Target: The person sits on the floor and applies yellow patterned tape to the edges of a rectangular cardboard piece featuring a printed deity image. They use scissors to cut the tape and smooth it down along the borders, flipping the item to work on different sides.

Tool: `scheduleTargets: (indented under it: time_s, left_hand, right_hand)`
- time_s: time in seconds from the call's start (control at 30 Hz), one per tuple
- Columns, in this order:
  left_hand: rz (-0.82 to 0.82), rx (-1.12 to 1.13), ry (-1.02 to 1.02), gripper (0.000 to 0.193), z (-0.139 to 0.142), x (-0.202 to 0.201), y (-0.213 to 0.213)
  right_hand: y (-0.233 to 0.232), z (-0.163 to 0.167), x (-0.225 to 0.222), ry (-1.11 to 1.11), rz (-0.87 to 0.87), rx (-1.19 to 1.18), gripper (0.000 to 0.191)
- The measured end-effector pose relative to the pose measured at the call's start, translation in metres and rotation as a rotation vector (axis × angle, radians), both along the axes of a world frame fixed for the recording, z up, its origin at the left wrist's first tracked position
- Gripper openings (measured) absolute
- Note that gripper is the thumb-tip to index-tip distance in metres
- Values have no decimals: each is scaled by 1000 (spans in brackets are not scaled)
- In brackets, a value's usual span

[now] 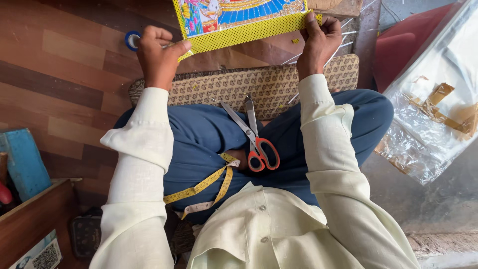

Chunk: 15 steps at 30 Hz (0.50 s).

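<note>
My left hand point(158, 52) grips the lower left corner of a colourful picture panel point(239, 20) with a yellow dotted border. At the panel's lower right corner my right hand point(319, 39) pinches the border, fingers closed on it. The panel lies on a wood-patterned floor in front of me, its upper part cut off by the frame. Open scissors with red handles point(254, 139) rest in my lap on blue trousers. A yellow measuring tape point(209, 184) drapes over my left thigh. Both arms wear pale cream sleeves.
A patterned brown cushion point(269, 84) lies under my legs. A roll of blue tape point(132, 40) sits by my left hand. Clear plastic wrap with brown tape point(438, 109) lies right. A blue block point(22, 162) and wooden box edge point(35, 209) are at left.
</note>
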<state>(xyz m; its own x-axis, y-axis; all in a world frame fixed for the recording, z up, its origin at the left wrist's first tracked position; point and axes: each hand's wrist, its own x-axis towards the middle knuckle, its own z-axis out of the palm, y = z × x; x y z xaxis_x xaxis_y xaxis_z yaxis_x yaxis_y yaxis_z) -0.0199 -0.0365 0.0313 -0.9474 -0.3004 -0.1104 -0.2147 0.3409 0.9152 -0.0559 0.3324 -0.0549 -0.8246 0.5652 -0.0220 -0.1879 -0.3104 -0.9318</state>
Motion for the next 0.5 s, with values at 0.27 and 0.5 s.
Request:
scheduleTargets:
  time_s: [0.27, 0.5]
  left_hand:
    - [-102, -41, -12, 14, 2, -3, 1]
    - [-81, -38, -15, 16, -1, -5, 3]
  right_hand:
    - [-4, 4, -5, -62, -10, 25, 23]
    - [-3, -2, -8, -23, -5, 28, 22]
